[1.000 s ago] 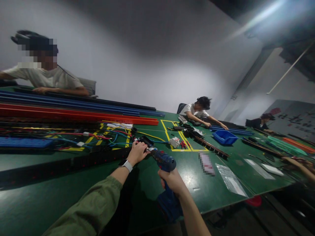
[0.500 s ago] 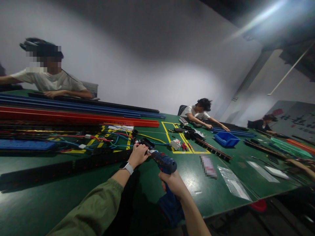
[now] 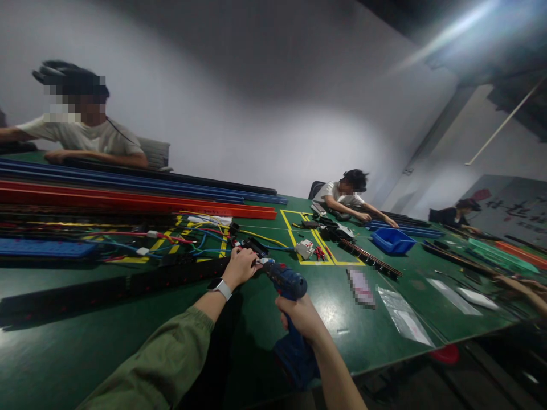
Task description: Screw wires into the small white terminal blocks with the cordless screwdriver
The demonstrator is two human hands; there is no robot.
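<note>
My right hand (image 3: 299, 316) is wrapped round the handle of a blue cordless drill (image 3: 288, 282), whose nose points forward and left. Just ahead of the drill's tip, my left hand (image 3: 241, 266) is closed at the end of a long black power strip (image 3: 171, 279); its fingertips hide what they pinch. The strip lies to the left, with small red marks along it. Red, blue and yellow wires (image 3: 209, 238) spread beyond my left hand. A black part (image 3: 256, 246) sits just past my fingers.
Orange (image 3: 192, 208) and blue rails (image 3: 171, 185) lie across the far left. White breakers (image 3: 305, 249), a blue bin (image 3: 392, 241) and a plastic bag (image 3: 404, 319) are to the right. Several people sit round the green table (image 3: 342, 341).
My hands and the drill stay almost in place. The person at the far left has drawn a forearm further left along the table. The view has shifted slightly.
</note>
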